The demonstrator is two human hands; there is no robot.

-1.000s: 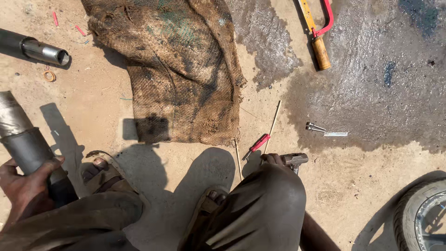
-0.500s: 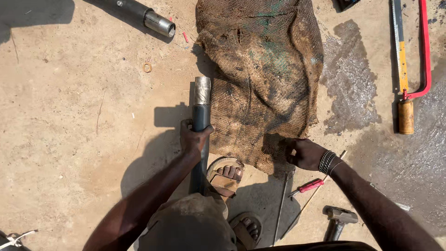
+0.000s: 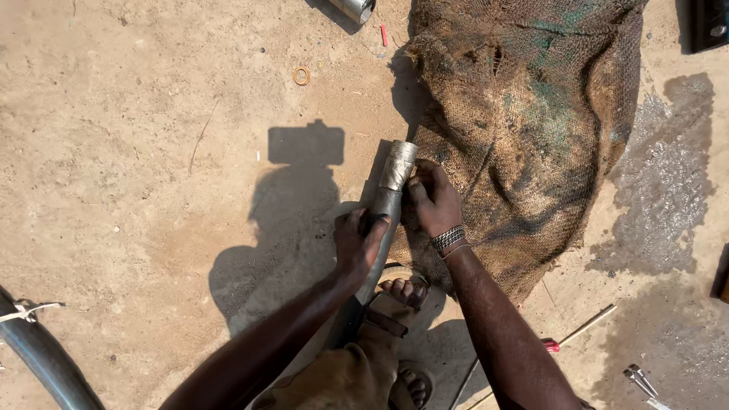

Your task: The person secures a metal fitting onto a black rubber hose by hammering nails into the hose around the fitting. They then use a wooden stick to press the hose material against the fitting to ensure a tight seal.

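A dark metal pipe (image 3: 389,199) with a pale threaded end (image 3: 400,161) points away from me over sandy ground. My left hand (image 3: 358,241) is wrapped around its shaft. My right hand (image 3: 435,199), with a beaded wristband, rests against the pipe just below the threaded end, its fingers touching the edge of a brown burlap sack (image 3: 531,121). My sandalled foot (image 3: 399,298) sits under the pipe's lower part.
Another pipe end (image 3: 354,7) lies at the top. A small ring (image 3: 302,75) lies on the sand. A red-handled screwdriver (image 3: 569,334) and metal bits (image 3: 636,378) lie at lower right. A dark hose (image 3: 38,353) crosses the lower left. A wet patch (image 3: 661,182) darkens the ground on the right.
The view has shifted, and the sack sits further right. My right hand has left the sack's lower edge and come up against the pipe near its threaded end. My left hand still holds the shaft.
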